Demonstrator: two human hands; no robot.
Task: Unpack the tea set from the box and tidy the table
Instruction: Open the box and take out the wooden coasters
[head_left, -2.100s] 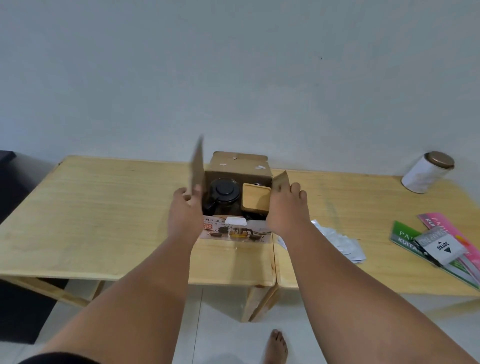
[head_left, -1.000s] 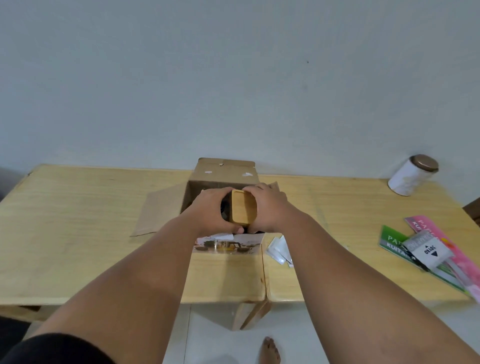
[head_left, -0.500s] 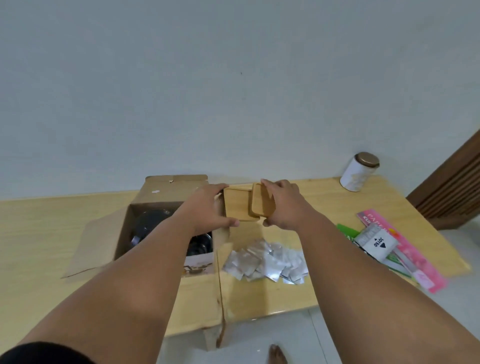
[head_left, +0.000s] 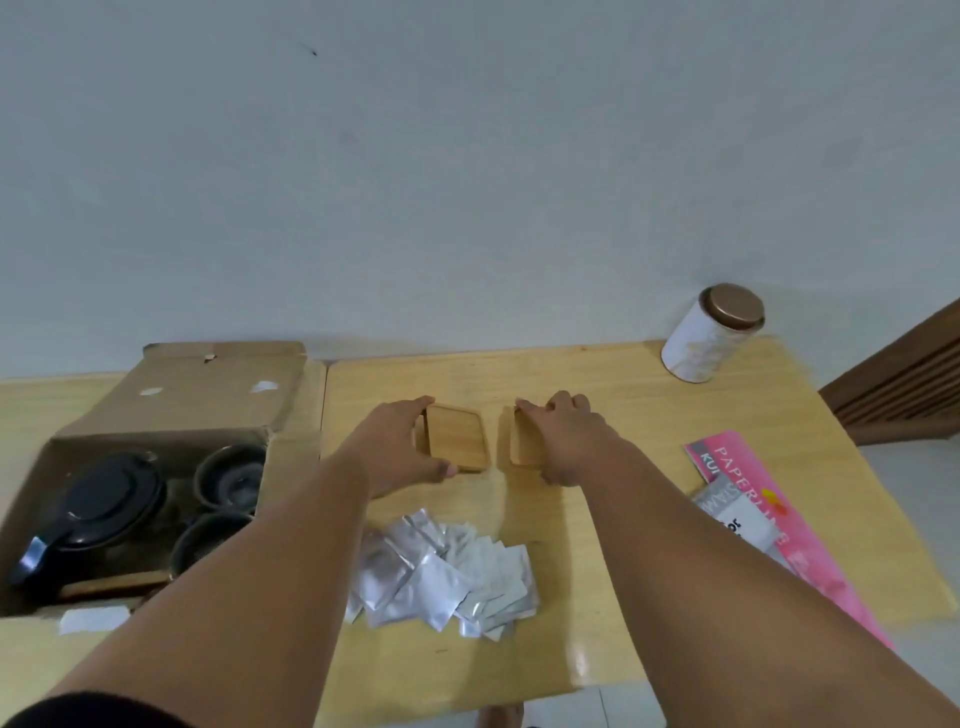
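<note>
The fingers (head_left: 415, 402) of our left hand (head_left: 397, 449) curl over the far edge of one wooden coaster (head_left: 460, 439), with the thumb at its near edge. Our right hand (head_left: 563, 441) grips a second coaster (head_left: 519, 441) the same way. Both rest on the table (head_left: 639, 415), just apart, right of the open box (head_left: 171, 405) that holds the teapot (head_left: 104, 499) and cups (head_left: 231, 475).

Person, two arms in view. Left forearm (head_left: 244, 582) and right forearm (head_left: 717, 561) bare along their whole visible length. Left hand (head_left: 400, 452) and right hand (head_left: 563, 441) bare too, fingers (head_left: 530, 408) uncovered. Left thumbnail looks short. Black sleeve (head_left: 78, 709) hem at lower left corner, on the left upper arm. Bare foot (head_left: 498, 718) partly visible at bottom edge.
</note>
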